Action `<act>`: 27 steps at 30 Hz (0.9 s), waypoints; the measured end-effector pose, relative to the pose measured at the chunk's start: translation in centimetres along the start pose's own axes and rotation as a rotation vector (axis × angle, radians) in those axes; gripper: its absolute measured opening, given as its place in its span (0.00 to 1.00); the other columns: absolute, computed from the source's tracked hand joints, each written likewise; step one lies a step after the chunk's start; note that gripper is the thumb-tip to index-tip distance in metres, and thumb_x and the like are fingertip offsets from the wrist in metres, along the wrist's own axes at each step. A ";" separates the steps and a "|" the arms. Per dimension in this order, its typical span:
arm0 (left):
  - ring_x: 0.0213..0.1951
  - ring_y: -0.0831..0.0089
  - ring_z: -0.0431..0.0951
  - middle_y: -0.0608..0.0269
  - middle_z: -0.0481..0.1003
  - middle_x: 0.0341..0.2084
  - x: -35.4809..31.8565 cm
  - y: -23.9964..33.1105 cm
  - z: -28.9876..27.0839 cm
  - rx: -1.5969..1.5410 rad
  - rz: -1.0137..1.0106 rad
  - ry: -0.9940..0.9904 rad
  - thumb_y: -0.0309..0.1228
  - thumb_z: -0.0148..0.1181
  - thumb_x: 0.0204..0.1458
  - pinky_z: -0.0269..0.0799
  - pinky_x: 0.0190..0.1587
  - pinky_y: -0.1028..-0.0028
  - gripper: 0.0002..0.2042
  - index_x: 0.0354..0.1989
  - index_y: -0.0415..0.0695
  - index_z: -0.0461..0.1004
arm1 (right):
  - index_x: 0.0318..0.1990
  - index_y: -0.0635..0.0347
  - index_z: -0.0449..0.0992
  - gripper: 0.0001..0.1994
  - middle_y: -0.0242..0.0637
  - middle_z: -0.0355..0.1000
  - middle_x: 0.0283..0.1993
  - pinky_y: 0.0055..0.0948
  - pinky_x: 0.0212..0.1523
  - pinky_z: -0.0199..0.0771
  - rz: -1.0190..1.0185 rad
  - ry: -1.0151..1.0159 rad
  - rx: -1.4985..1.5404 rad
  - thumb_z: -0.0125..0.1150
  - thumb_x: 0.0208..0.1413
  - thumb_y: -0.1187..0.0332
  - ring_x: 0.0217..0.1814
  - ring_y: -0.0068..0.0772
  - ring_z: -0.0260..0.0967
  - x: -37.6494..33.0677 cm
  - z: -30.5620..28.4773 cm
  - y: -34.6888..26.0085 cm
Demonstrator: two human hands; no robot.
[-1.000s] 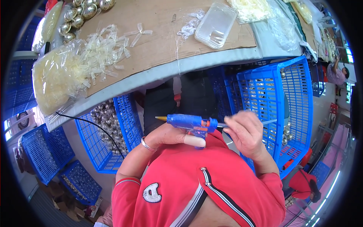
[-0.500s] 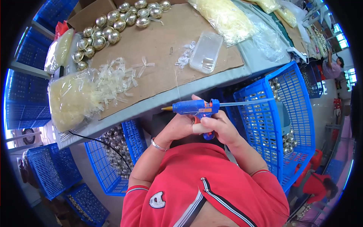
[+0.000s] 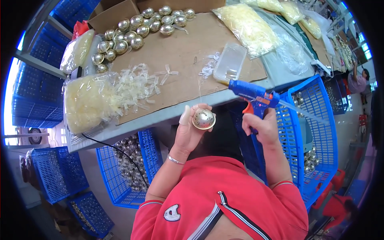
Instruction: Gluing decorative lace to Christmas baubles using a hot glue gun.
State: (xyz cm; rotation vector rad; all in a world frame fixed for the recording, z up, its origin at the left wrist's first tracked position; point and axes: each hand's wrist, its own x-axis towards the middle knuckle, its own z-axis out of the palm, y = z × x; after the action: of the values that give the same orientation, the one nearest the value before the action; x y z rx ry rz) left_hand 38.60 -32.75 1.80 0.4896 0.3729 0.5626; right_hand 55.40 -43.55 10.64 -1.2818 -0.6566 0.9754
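Hot-glue gun is showing blue, its trigger orange-red; ball ornament is gleaming pale gold with dark flecks; polo shirt is displaying red, its placket trim striped black and white; ribbon bows are showing cream; plastic baskets are presenting blue lattice.

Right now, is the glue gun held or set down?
Held: the right hand grips the glue gun by its handle.

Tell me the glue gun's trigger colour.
The trigger is orange-red, showing best in the head view.
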 end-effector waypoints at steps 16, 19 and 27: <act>0.32 0.76 0.73 0.58 0.70 0.34 -0.3 1.3 0.1 0.192 0.236 0.218 0.49 0.35 0.62 0.73 0.34 0.79 0.31 0.68 0.50 0.35 | 0.43 0.69 0.71 0.13 0.35 0.70 0.23 0.16 0.18 0.59 0.207 -0.231 0.057 0.59 0.50 0.71 0.19 0.18 0.64 0.1 0.7 3.7; 0.30 0.77 0.73 0.58 0.70 0.33 0.4 1.6 -0.5 0.343 0.376 0.285 0.51 0.34 0.62 0.72 0.30 0.80 0.32 0.69 0.53 0.33 | 0.43 0.69 0.72 0.13 0.36 0.71 0.24 0.15 0.19 0.61 0.194 -0.247 0.023 0.60 0.50 0.72 0.19 0.18 0.65 -0.7 0.8 3.5; 0.32 0.78 0.72 0.59 0.70 0.34 0.4 1.8 -0.8 0.600 0.576 0.358 0.57 0.32 0.59 0.71 0.35 0.79 0.36 0.69 0.51 0.30 | 0.37 0.67 0.74 0.08 0.36 0.73 0.25 0.14 0.21 0.64 0.174 -0.155 -0.084 0.60 0.49 0.74 0.20 0.16 0.66 -1.3 1.8 4.8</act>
State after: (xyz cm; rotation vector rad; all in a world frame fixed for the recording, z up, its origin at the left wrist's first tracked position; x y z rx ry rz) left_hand 37.85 -30.89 2.04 1.0968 0.7601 1.1119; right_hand 52.20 -43.84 6.50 -1.3635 -0.7194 1.2099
